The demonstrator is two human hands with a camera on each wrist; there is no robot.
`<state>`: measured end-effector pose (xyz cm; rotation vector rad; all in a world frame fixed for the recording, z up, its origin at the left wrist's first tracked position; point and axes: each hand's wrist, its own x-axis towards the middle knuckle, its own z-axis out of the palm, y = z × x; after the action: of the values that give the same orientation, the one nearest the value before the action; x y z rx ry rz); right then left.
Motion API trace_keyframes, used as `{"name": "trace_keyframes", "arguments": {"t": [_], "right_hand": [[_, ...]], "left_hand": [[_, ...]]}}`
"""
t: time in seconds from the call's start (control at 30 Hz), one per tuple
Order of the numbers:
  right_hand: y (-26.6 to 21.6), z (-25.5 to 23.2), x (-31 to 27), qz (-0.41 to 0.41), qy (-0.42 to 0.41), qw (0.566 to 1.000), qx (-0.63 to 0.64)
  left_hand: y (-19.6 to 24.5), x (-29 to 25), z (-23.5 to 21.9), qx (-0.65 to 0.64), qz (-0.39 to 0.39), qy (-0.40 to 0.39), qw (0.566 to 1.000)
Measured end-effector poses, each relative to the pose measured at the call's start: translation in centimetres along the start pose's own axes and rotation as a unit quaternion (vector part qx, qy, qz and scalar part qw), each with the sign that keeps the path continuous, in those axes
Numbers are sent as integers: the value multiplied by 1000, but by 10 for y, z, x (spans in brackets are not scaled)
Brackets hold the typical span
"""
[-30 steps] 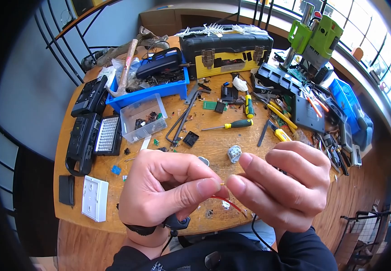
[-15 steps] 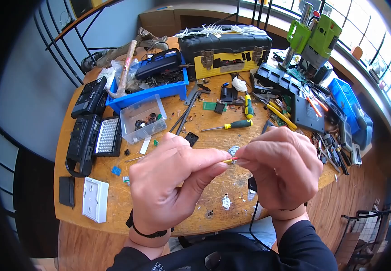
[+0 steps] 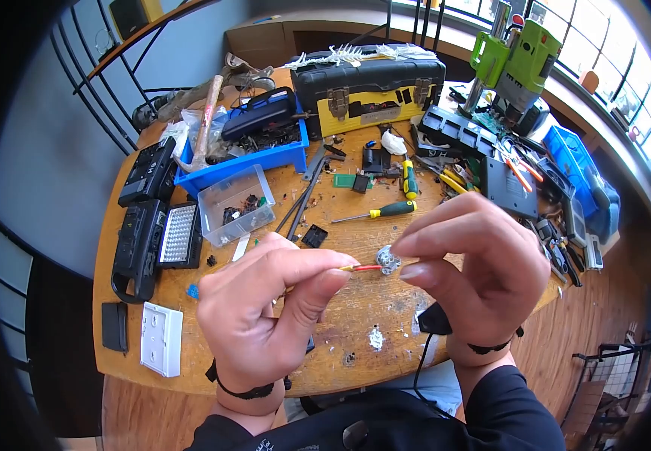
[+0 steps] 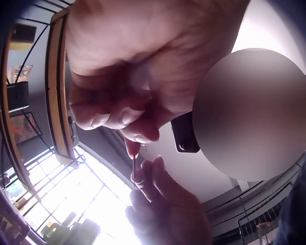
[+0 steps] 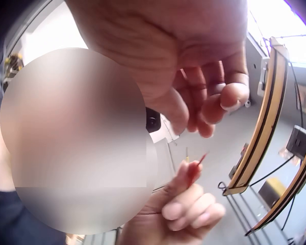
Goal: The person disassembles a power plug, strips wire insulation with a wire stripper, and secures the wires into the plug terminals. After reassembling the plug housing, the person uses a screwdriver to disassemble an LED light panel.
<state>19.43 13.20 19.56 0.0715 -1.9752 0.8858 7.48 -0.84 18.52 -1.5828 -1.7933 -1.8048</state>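
Left hand: pinches red wire
Right hand: thumb, forefinger parted beside wire tip
Table edge: near both wrists

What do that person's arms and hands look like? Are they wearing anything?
The person wears dark cloth sleeves. The left hand and right hand are bare. Both have a narrow black band at the wrist, and a thin black cable hangs below the right one.
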Motion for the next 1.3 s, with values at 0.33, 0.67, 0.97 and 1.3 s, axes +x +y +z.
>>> {"name": "trace_keyframes", "arguments": {"t": [0.33, 0.67, 0.97, 1.3], "right_hand": [[12, 7, 0, -244, -23, 956, -162], [6, 10, -7, -271, -39, 929, -250], [0, 11, -1, -112, -43, 988, -94], [-4, 7, -1, 139, -47, 970, 193]], "left_hand": [[16, 3, -10, -202, -257, -58, 943], [16, 4, -17, -281, -339, -110, 891], [-11, 1, 3, -35, 32, -27, 999], [-4, 0, 0, 37, 57, 19, 998]]}}
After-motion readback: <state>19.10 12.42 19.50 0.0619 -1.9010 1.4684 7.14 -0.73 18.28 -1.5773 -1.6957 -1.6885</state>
